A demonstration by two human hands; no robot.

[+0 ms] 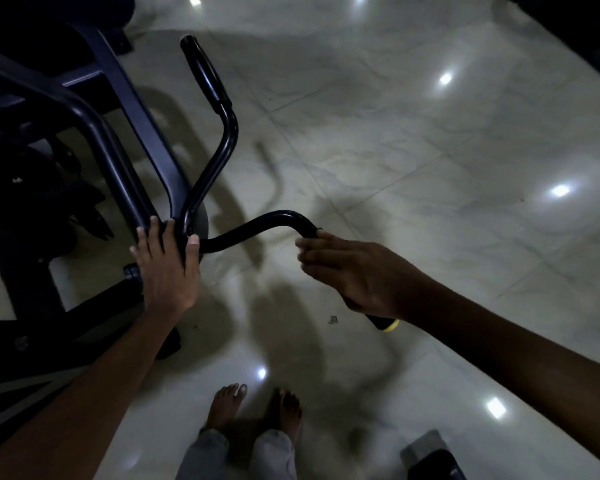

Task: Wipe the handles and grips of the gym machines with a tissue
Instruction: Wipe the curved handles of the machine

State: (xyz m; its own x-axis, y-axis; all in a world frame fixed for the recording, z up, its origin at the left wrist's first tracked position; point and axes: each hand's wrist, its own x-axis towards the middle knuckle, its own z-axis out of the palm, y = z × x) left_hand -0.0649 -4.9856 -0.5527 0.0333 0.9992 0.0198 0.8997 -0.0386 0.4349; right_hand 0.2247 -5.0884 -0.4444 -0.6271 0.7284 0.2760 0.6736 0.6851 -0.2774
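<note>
While left hand [165, 268] braces frame [142, 157], right hand [354, 275] grips handle [257, 225].

Both forearms bare, no sleeves. Left hand [165, 268], right hand [357, 275] ungloved, ringless. Feet [227, 405] bare. Grey trouser legs [274, 455].

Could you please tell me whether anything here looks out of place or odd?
A small dark scrap lies on the pale glossy tiled floor, below the right hand gripping the black curved handlebar. No tissue is visible in either hand.
</note>
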